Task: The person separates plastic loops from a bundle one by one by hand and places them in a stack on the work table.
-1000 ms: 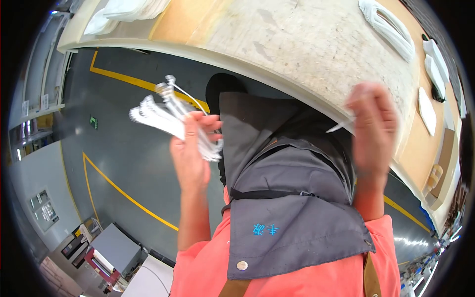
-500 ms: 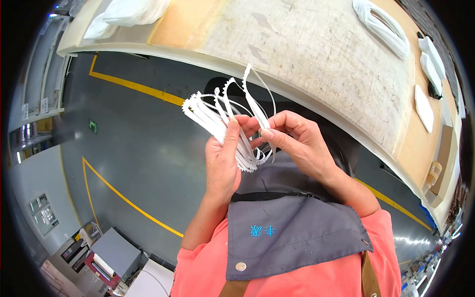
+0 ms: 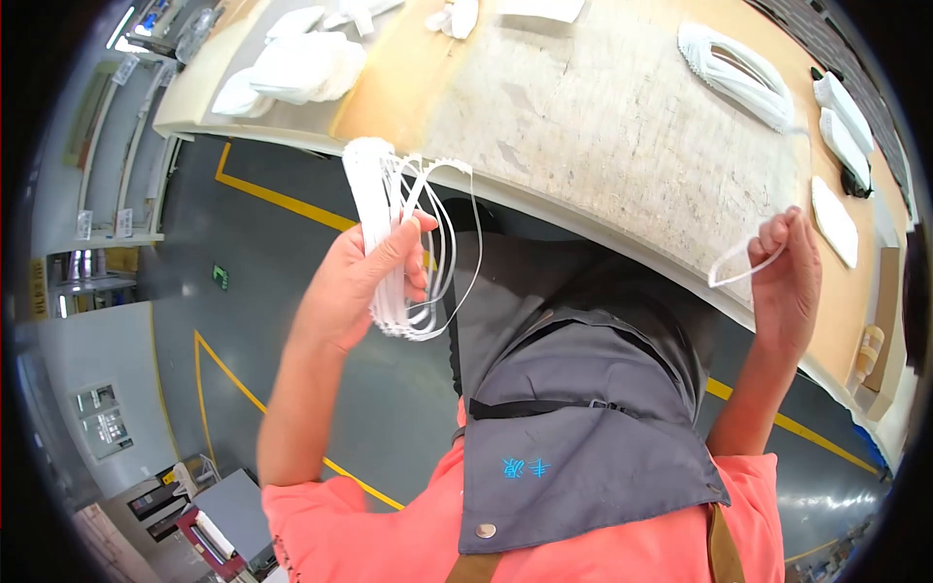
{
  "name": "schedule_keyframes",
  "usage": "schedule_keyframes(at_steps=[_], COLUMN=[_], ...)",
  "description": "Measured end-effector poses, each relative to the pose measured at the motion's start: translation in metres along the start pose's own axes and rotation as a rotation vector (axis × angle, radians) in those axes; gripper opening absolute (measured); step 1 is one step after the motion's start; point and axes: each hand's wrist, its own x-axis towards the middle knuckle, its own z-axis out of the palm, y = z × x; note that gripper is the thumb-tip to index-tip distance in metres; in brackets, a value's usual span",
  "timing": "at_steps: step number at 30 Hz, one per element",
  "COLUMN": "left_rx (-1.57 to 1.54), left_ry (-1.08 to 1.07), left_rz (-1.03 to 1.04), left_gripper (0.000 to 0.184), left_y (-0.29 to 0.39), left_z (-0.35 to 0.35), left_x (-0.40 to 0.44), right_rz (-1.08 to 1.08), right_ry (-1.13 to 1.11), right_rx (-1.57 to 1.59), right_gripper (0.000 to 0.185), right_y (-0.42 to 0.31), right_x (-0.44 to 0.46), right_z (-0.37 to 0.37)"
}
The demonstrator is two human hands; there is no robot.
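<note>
A bundle of thin white looped strips (image 3: pixel 366 199) is gripped in my left hand (image 3: pixel 374 272), its thumb pressed across them. Several strips fan out in loops to the right of that hand, beyond the front edge of the worktable (image 3: pixel 583 117). Over the table's right part, my right hand (image 3: pixel 789 277) is closed on one thin white strip (image 3: pixel 734 277), which curves down to the left from the fingers. The two hands are far apart.
On the table, a white looped bundle (image 3: pixel 736 78) lies at the back right, with flat white pieces (image 3: pixel 841 126) beyond it. White pieces (image 3: pixel 306 68) are piled at the left. A bottle (image 3: pixel 868 352) stands by a cardboard piece (image 3: pixel 886 311) at the right edge.
My hands were together at the strips half a second ago. Now the right has moved away to the right with a single strip, and the left has moved left with the bundle. The view has shifted slightly.
</note>
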Motion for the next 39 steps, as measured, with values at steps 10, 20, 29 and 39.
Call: schedule_keyframes(at_steps=[10,20,29,39], left_rx=[0.874,1.208,1.434,1.379], left_ry=[-0.024,0.025,-0.145,-0.381], left_rz=[-0.205,-0.077,0.198,0.243], left_gripper=[0.022,0.024,0.028,0.026], left_y=[0.081,0.131,0.170,0.189], left_z=[0.030,0.089,0.168,0.228], left_x=[0.024,0.039,0.096,0.173], right_rz=[-0.006,-0.078,-0.144,-0.173], right_ry=[0.058,0.136,0.247,0.334], right_rx=[0.011,0.079,0.094,0.076], right_gripper=[0.010,0.006,0.007,0.006], right_y=[-0.009,-0.025,-0.044,-0.054], right_x=[-0.035,-0.043,-0.040,-0.042], right_z=[-0.027,-0.063,-0.088,-0.107])
